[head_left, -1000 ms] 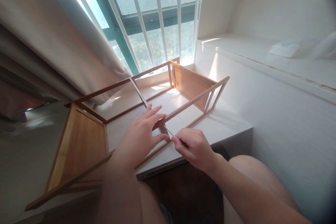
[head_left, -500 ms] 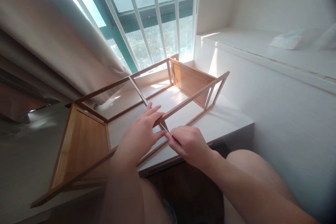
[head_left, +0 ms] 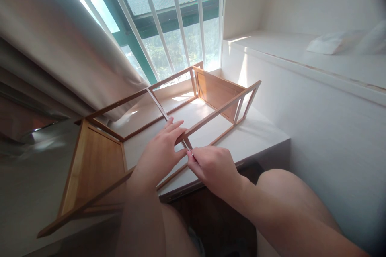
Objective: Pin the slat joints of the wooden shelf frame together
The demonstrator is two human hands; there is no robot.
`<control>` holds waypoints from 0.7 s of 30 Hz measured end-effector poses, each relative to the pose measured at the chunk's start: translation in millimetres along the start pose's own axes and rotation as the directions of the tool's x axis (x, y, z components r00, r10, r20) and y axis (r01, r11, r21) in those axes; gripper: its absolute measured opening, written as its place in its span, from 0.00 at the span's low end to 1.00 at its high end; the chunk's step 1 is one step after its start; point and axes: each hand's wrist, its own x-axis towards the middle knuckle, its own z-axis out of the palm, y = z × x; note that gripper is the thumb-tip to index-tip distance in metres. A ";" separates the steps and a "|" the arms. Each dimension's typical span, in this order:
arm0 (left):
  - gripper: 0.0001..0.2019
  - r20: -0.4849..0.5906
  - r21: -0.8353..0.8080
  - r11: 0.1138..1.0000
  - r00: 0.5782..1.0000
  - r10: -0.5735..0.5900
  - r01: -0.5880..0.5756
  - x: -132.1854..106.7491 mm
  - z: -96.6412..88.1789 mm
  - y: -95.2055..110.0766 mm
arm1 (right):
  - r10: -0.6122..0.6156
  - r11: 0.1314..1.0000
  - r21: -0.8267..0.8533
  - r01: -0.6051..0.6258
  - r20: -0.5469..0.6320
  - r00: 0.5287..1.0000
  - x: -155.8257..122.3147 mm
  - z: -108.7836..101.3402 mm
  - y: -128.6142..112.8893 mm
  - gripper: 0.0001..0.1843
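The right hand (head_left: 212, 164) has its fingers clamped on a thin metal tool (head_left: 186, 145) and the left hand (head_left: 159, 148) lies across the rail with its fingers apart, so the step seems to be working a fastening of the wooden frame (head_left: 221, 109), which rests on the white ledge (head_left: 261, 132). The next move, I judge, calls for a straight tool and a steady rail. The tool's handle is hidden in the fist, and its tip is too small to make out.

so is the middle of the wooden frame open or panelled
Open; white surface shows through the wooden frame between its end panels.
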 end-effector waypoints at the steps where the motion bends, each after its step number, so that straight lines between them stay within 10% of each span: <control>1: 0.18 0.001 -0.004 1.000 1.000 -0.002 0.002 0.1 -0.3 0.4 | 0.017 1.000 -0.010 -0.017 0.008 1.000 0.4 -0.7 -2.7 0.17; 16: 0.17 -0.021 -0.019 1.000 1.000 0.021 -0.022 0.0 -0.3 1.1 | 0.207 0.943 0.244 -0.227 0.107 0.973 -1.6 6.3 -3.0 0.20; 21: 0.17 -0.013 0.021 1.000 1.000 0.022 -0.022 0.6 0.1 1.3 | 0.330 0.556 0.730 -0.397 0.244 0.912 -5.5 17.2 -7.7 0.26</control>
